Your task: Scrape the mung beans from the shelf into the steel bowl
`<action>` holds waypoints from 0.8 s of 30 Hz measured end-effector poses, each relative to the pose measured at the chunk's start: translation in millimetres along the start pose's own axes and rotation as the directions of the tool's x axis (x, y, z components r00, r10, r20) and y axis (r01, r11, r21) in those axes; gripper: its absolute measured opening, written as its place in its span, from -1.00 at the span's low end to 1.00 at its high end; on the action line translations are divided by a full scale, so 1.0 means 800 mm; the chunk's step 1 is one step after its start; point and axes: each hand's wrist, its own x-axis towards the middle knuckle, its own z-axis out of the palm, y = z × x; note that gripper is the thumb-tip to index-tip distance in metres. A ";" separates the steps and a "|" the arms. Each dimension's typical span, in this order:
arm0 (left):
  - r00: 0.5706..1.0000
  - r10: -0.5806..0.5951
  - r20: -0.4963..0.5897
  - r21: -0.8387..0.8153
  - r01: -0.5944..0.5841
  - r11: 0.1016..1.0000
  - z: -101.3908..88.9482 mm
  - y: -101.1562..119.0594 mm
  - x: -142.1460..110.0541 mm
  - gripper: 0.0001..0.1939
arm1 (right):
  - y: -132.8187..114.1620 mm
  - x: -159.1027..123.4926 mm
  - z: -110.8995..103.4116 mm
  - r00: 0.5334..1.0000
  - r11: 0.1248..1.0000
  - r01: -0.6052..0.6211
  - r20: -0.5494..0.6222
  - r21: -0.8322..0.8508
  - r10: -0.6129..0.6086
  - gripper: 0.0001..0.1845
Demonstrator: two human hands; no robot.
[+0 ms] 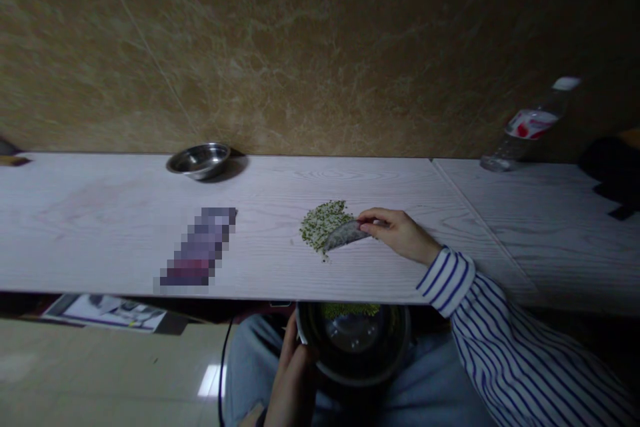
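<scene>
A loose patch of small mixed white and green grains (pixel 320 227) lies on the pale wooden table. My right hand (pixel 393 230) pinches a thin grey half-moon-shaped scraper (pixel 345 235), whose long body rests along the right edge of the grains. Below the table's front edge, my left hand (pixel 295 370) grips the left rim of a deep metal bowl (pixel 363 379) over my lap. Green grains (pixel 350 309) show at the far side inside that bowl, partly hidden by the tabletop.
A small steel bowl (pixel 200 163) stands near the wall at the back left. In front of it lies a blurred-out flat object (pixel 200 247). A clear plastic bottle (pixel 525 127) with a white cap stands at the back right, near a dark item (pixel 613 170). Printed paper (pixel 107 312) sits under the tabletop.
</scene>
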 end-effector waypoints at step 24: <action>0.999 -0.034 0.023 0.011 0.033 0.999 0.006 -0.008 -0.007 -0.22 | 0.022 -0.014 -0.012 0.947 0.989 -0.111 -0.292 0.095 0.134 -0.80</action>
